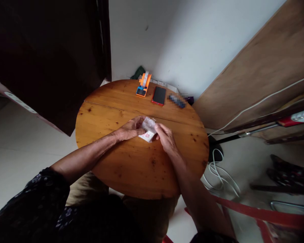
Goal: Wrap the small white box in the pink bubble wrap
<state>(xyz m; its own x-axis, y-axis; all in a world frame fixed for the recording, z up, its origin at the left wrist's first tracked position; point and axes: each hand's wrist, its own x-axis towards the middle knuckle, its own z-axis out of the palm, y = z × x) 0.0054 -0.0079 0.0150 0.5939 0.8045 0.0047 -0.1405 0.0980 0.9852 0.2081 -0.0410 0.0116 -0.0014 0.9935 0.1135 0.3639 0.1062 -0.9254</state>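
Note:
Above the middle of the round wooden table (152,179), both hands hold a small white packet (149,135) with a reddish print and a crinkled, partly clear wrapper. My left hand (132,128) grips its left side, with the thumb lying over the front. On the packet's right upper edge, my right hand (166,136) pinches the wrapper between thumb and fingers. What exactly the packet contains cannot be made out.
Toward the table's far edge stand an orange and blue tape dispenser (143,85), a red-edged phone (158,96) and a dark, partly blurred object (177,101). A white cable (221,175) coils on the floor at right, near a red chair frame (258,212).

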